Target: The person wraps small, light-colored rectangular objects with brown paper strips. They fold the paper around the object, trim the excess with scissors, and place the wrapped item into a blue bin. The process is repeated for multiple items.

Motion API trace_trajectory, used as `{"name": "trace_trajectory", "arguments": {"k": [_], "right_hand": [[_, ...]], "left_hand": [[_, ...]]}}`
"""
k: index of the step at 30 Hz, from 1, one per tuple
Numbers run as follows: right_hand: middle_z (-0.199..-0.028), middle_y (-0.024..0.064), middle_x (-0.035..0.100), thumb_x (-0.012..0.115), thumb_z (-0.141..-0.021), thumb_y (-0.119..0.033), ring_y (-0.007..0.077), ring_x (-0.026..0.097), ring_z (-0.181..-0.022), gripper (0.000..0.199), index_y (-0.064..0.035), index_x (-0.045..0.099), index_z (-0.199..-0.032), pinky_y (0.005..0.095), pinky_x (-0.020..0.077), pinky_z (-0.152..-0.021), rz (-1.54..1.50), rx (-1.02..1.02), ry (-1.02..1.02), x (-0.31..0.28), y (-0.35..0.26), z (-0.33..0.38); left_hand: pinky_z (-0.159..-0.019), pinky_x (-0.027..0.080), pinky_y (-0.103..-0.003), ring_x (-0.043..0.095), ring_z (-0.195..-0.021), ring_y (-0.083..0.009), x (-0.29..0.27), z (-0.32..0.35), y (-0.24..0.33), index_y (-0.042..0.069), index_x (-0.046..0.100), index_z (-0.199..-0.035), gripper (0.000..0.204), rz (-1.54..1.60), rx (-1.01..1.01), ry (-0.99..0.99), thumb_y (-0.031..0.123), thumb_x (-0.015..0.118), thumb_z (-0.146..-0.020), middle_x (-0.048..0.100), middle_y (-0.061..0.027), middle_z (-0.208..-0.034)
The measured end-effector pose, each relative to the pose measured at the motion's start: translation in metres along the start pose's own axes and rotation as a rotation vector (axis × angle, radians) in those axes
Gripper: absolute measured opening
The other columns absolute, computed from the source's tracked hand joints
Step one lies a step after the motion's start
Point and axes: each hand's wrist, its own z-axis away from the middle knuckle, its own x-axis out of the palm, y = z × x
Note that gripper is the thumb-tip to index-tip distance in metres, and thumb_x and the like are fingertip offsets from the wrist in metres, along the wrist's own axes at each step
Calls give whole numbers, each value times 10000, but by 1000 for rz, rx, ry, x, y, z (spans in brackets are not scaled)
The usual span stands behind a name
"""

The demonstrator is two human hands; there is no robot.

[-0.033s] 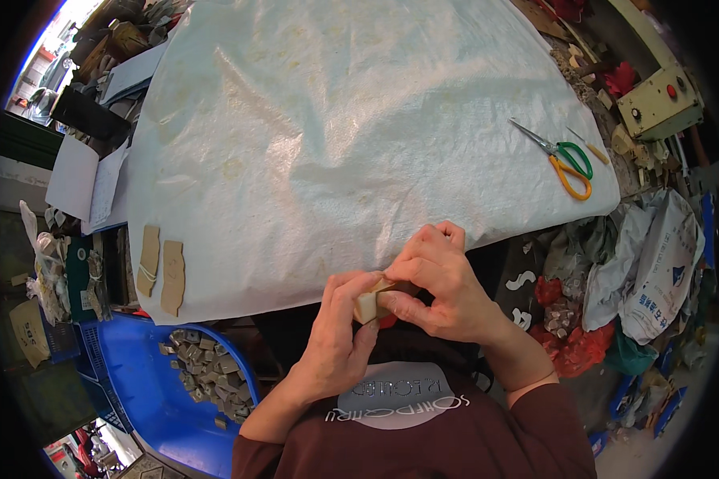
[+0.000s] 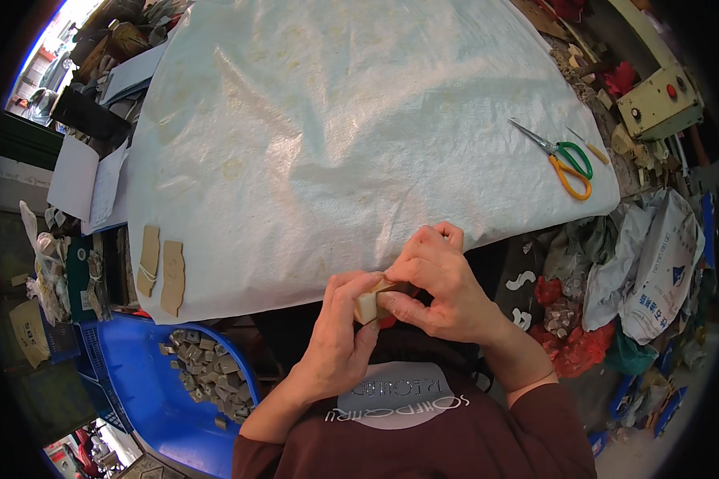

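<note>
Work seemingly under way on one piece: a small, cream-coloured block with tan on its upper side (image 2: 366,306) is sitting between both hands, not set down. Whether its working is nearly finished, cannot tell. Many small, grey-brown blocks (image 2: 208,371) are lying in a blue plastic tub (image 2: 128,343); done or waiting, not clear. Green-and-orange-handled metal scissors (image 2: 571,172) are lying unheld near the right edge of the white-sheeted table (image 2: 335,160).

Grip: block is hanging just off the table's near edge. Left hand (image 2: 335,319) is holding its left side narrowly, thumb below, fingers above; right hand (image 2: 443,287) is pinching at its right and upper side, thumb pressing close, fingertips partly hidden.
</note>
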Motion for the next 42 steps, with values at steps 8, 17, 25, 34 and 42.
{"name": "trace_trajectory", "arguments": {"k": [8,17,25,34,42], "right_hand": [[-776,6,501,661,-731,-156,183,490,-827,125,-105,570,-801,407,259,-878,-82,-22,-6,7,4,4],[-912,35,504,712,-627,-98,216,490,-935,414,-109,526,-997,507,215,-974,-99,-82,4,13,7,10],[-1209,114,465,755,-657,-248,314,400,-1141,498,-189,548,-1106,548,176,-974,76,-92,240,1,-12,14],[-772,25,567,729,-734,-243,220,526,-723,318,-94,586,-976,435,360,-771,-44,-187,304,12,-8,35],[-1104,64,482,732,-675,2,135,497,-930,376,-27,553,-1005,276,437,-734,-1321,514,17,45,1,27]], "left_hand": [[-920,357,-317,425,-1070,-214,5,0,3,-11,318,-1268,542,90,-76,-45,-146,376,-747,373,-139,-1178],[-997,310,-323,382,-1174,-200,3,4,0,3,313,-1283,530,411,-184,-25,-113,395,-772,351,-119,-1230],[-847,438,-299,516,-980,-188,3,3,-9,27,320,-1277,546,33,113,191,-95,558,-801,460,-138,-1105],[-893,461,-362,525,-1104,-273,2,2,-10,-1,440,-1146,497,109,140,367,-71,682,-717,585,-177,-1086],[-829,451,-278,540,-988,-175,1,0,-9,-8,578,-1046,382,422,-3,378,-4,741,-701,554,-77,-1020]]}}
